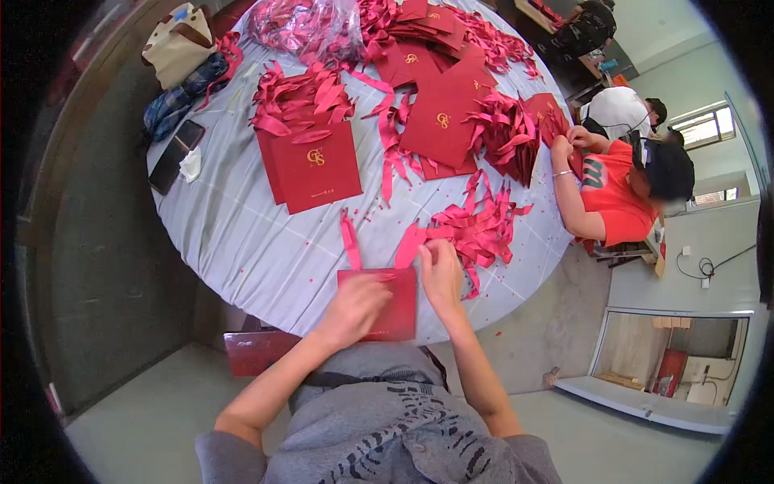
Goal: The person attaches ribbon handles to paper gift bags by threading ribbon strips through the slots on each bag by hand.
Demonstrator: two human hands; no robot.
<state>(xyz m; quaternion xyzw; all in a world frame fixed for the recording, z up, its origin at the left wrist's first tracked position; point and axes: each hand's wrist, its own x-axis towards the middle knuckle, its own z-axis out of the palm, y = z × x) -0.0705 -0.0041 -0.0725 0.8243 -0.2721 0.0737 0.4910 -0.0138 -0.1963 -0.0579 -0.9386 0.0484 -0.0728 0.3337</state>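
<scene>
A small red paper bag (pixel 401 300) lies flat at the near edge of the round table, in front of my body. Two pink-red ribbon ends stick out past its far edge: a left ribbon (pixel 349 240) and a right ribbon (pixel 409 245). Over the bag's left side is my left hand (pixel 355 310), its fingers smeared by motion. My right hand (pixel 442 278) is beside the bag's right edge, thumb and fingertips pinched together at the right ribbon. Just beyond that hand spreads a loose pile of ribbons (pixel 488 230).
Stacked red bags with ribbons (pixel 318 169) stand at the left; more red bags (pixel 442 121) are piled at the far side. A clear plastic sack of ribbons (pixel 302 28), a phone (pixel 173 157) and a cream handbag (pixel 179 48) also rest there. A co-worker in red (pixel 621 194) handles bags at right.
</scene>
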